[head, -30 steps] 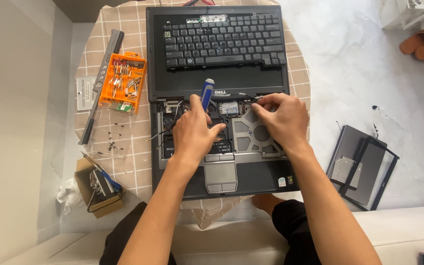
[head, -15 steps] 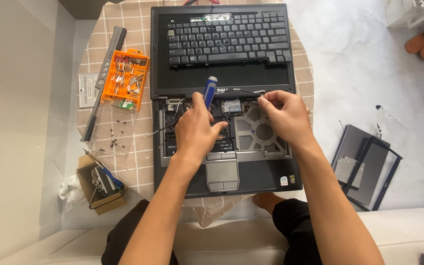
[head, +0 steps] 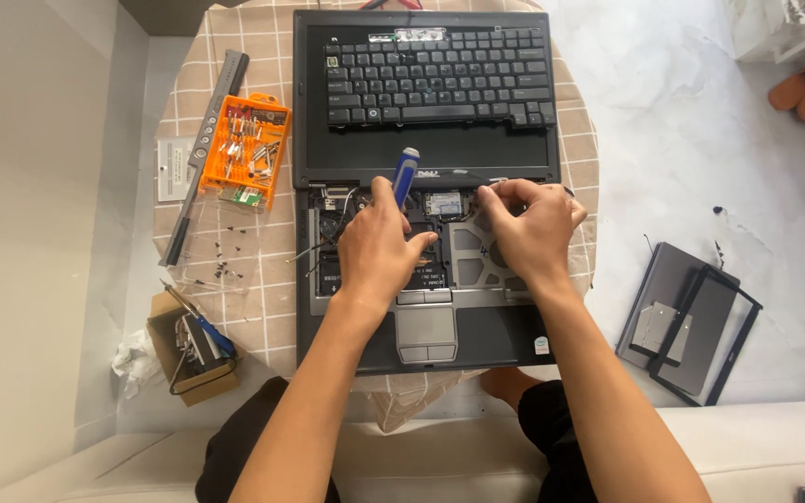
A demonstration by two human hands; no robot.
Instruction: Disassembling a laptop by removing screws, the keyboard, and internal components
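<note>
The laptop [head: 426, 307] is lying opened up at the centre of the frame on a small round table with a checked cloth [head: 253, 279]; its keyboard [head: 435, 79] is lifted out and resting on the screen half in the upper centre, leaving the inner boards bare. There is only one view, from the head camera looking straight down.

Two hands are working inside the open base. The left hand [head: 379, 247] is curling closed around one screwdriver with a blue handle [head: 405, 175], which is standing tilted at the hinge line. The right hand [head: 533, 224] is just right of it, fingertips pinched together on something small at the upper edge of the base; what it is pinching is too small to tell.

In the upper left, one orange bit case [head: 242, 149] is sitting open, with one long grey trim strip [head: 202, 158] lying just beside it. Below them, loose dark screws [head: 221, 265] are scattered on a clear sheet, too small to count. At the lower left one cardboard box of tools [head: 188, 349] is standing off the table.

On the pale floor at right, one grey panel and one black frame [head: 691, 321] are lying well apart from the table. The laptop is filling nearly the whole table width, leaving open cloth only on the left side.
</note>
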